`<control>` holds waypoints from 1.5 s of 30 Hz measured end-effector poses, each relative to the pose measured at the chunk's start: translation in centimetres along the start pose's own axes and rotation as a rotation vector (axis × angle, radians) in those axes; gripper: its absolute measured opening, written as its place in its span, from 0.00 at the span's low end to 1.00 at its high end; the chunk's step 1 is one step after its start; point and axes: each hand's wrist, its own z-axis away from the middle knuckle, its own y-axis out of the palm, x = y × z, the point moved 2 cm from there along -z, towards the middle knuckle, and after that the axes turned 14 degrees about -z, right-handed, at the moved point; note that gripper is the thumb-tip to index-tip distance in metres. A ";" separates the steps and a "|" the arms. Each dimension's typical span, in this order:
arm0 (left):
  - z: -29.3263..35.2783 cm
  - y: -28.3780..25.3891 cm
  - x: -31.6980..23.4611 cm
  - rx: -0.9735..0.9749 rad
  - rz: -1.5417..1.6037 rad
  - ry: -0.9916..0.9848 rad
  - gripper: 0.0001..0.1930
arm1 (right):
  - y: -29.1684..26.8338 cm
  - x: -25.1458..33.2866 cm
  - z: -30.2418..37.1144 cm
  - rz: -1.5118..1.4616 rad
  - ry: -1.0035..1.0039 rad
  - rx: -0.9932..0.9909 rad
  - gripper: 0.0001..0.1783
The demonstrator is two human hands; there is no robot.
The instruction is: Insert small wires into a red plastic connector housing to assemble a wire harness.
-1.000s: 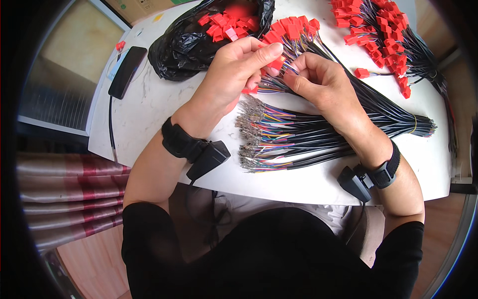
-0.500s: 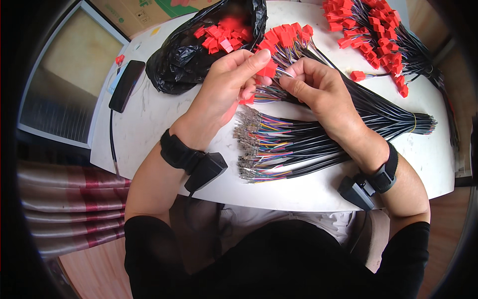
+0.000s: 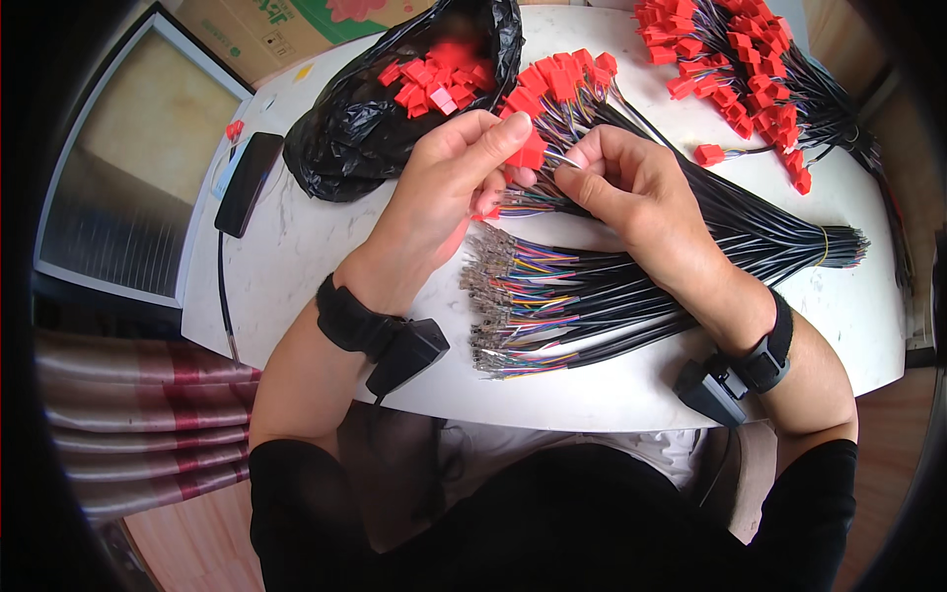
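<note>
Between the thumb and fingers of my left hand (image 3: 452, 183) is a red connector housing (image 3: 530, 153). Close to its right side, my right hand (image 3: 631, 183) pinches a thin, light-coloured wire (image 3: 562, 160). Whether the wire's tip sits inside the housing is hidden. Under my hands lies a bundle of black cables (image 3: 779, 222), tied near its right end. Many of its fanned-out ends carry bare metal terminals (image 3: 493, 291) on coloured wires. Other ends, beyond my hands, bear red housings (image 3: 562, 77).
A black plastic bag (image 3: 340, 133) with loose red housings (image 3: 434, 79) stands at the back left. Farther left lies a dark phone (image 3: 249, 185) with a cable. A second bundle with red housings (image 3: 760, 74) fills the back right of the white table (image 3: 395, 395). A cardboard box (image 3: 286, 35) stands behind.
The whole view has shifted slightly. My hands keep the same grips on the red housing and the wire, with little movement between them.
</note>
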 end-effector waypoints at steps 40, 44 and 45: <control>0.3 1.1 -0.3 -0.013 0.044 0.008 0.13 | 0.0 -0.5 0.5 0.118 -0.090 -0.032 0.06; 0.4 1.0 -0.2 -0.006 0.024 0.018 0.11 | 0.1 -0.3 0.6 0.038 -0.098 -0.073 0.05; 0.4 0.9 -0.2 -0.008 0.024 0.017 0.11 | 0.0 -0.4 0.5 0.037 -0.096 -0.071 0.05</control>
